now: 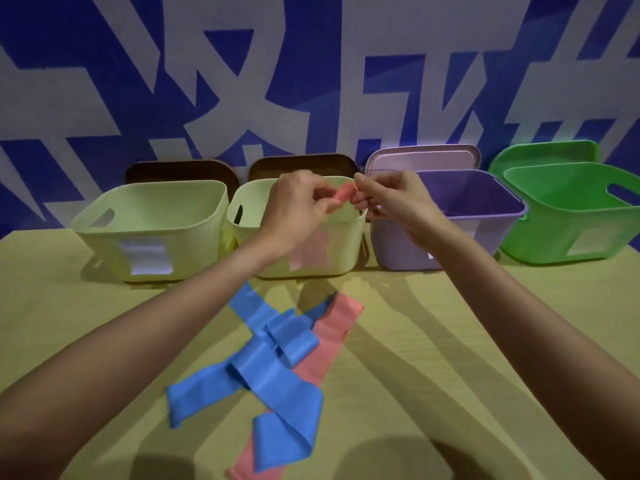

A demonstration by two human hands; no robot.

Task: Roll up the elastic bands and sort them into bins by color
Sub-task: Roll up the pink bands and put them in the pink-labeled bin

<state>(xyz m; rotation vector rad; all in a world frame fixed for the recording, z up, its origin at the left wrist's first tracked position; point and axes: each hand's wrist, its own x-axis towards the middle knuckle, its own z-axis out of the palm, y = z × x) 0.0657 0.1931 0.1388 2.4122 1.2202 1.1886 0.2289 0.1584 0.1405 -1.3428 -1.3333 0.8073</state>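
Observation:
Both my hands are raised over the second pale yellow bin [346, 237], and between them they hold a small rolled pink band [344, 194]. My left hand [298, 206] pinches the roll from the left; the fingertips of my right hand [384, 199] pinch its right end. On the table in front lies a tangle of blue bands [273, 368] across a flat pink band [334, 341]. Four bins stand in a row: a pale yellow bin [152, 230] with a white label, the second one with a pink label, a purple bin [460, 223] and a green bin [575, 220].
Lids lean against the wall behind the bins: two brown lids [180, 169], a lilac lid [422, 157] and a green lid [543, 154]. The yellow table [450, 358] stretches toward me. A blue and white patterned wall stands close behind the bins.

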